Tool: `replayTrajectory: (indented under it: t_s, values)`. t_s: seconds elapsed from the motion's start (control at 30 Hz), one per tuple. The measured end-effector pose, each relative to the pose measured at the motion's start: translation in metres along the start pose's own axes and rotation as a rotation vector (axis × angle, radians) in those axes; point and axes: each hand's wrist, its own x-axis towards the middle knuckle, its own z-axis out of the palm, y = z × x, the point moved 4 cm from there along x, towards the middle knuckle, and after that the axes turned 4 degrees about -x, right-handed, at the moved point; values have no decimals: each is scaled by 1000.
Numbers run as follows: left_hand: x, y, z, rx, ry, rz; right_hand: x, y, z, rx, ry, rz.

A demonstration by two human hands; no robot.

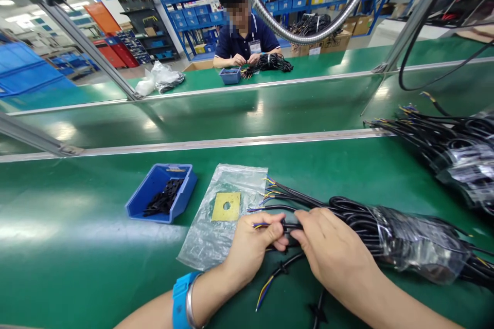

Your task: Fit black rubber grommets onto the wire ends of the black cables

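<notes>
Green bench [77, 272] under and all around the grip. Beyond the grip, a co-worker [247, 36] at a farther bench. Just right of the grip, a plastic-wrapped bundle of black cables [357, 221]; farther right and away, a second bundle [459, 154]. Left of the grip, a clear plastic bag [204, 239], then, well apart, a blue bin [141, 193] with small black parts [165, 198] inside.

At the grip, left hand [257, 236] pinched, thumb against fingers, on the held cable [292, 225] near its end; right hand [332, 247] lightly closed on the same cable just to the right, with only a narrow gap between fingertips. Just below the grip, a loose cable [297, 258] bearing a black clip [284, 267]. Left of the grip, a yellow card [218, 211] at the bag, on top or inside hard to say. Between the fingertips, a small black piece [284, 223], mostly hidden; impossible to tell its seating. Left of that, thin coloured wires [260, 225].

Possible trouble, as a judgement: bent or splayed wires from too tight a left pinch; a crooked or slipping piece from uneven pushing; a tug sideways from slack snagging in the crowded bundle.
</notes>
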Motion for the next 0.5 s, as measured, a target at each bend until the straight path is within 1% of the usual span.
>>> replayTrajectory:
  t_s: [0.07,0.1,0.3,0.5]
  values:
    - [1,-2,-1,-37,6,-45,-1,2,-1,18,11,11]
    - [0,-3,0,-48,-8,-43,-1,3,-2,45,12,15]
    - [-6,2,12,-57,-103,48,-3,4,-2,216,-26,3]
    - [-13,2,17,-6,-92,143,-3,0,-2,238,-33,-6]
